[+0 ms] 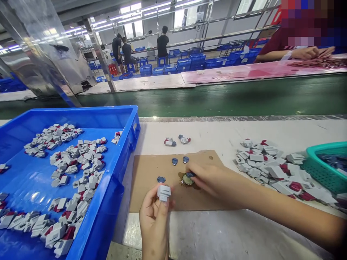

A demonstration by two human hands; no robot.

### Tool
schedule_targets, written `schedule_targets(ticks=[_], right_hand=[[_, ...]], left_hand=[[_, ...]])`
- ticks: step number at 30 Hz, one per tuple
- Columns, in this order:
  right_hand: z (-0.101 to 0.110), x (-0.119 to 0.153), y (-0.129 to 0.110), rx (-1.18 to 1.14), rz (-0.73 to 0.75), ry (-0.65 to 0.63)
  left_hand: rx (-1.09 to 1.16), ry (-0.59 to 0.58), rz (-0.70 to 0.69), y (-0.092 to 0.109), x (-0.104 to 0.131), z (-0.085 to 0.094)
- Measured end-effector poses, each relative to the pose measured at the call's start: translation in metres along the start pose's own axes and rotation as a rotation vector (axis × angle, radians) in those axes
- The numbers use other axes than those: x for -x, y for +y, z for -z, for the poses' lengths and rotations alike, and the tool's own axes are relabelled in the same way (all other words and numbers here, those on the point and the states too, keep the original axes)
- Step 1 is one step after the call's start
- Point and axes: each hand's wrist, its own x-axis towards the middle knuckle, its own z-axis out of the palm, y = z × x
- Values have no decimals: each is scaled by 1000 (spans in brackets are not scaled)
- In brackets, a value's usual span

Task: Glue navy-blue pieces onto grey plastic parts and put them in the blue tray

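Our left hand (155, 220) grips blocky grey plastic piece (164, 192); right hand (210, 177) pinches small dark-blue piece (191, 174) at shallow round dish (187, 180)

Beyond the two grey-and-red pieces (170, 142) (184, 139), an open lane of white tabletop (211, 135) runs sideways below the green belt (162, 101). On the left, the raised wall of the blue tray (119, 151) blocks a low sideways pass (a hand would have to go over it). The right side is tighter: the loose pile (271, 166) and the teal basket (320, 148) stand there, and the right forearm (252, 195) slants across the near side. On the cardboard (146, 162), the left part offers bare surface around one blue piece (161, 179); two more blue pieces (175, 161) (185, 159) and a small round container (187, 178) interrupt the middle. Between the left hand (155, 213) and right hand (208, 177) lies a short gap.
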Motion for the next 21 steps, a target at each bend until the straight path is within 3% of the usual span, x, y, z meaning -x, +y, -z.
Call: schedule_targets(ticks=[11, 21], right_hand=[[19, -13, -15, 99, 17, -239], [14, -15, -21, 219, -7, -236]], left_hand=[[0, -19, 36, 3, 3, -6], [55, -10, 28, 2, -1, -1]])
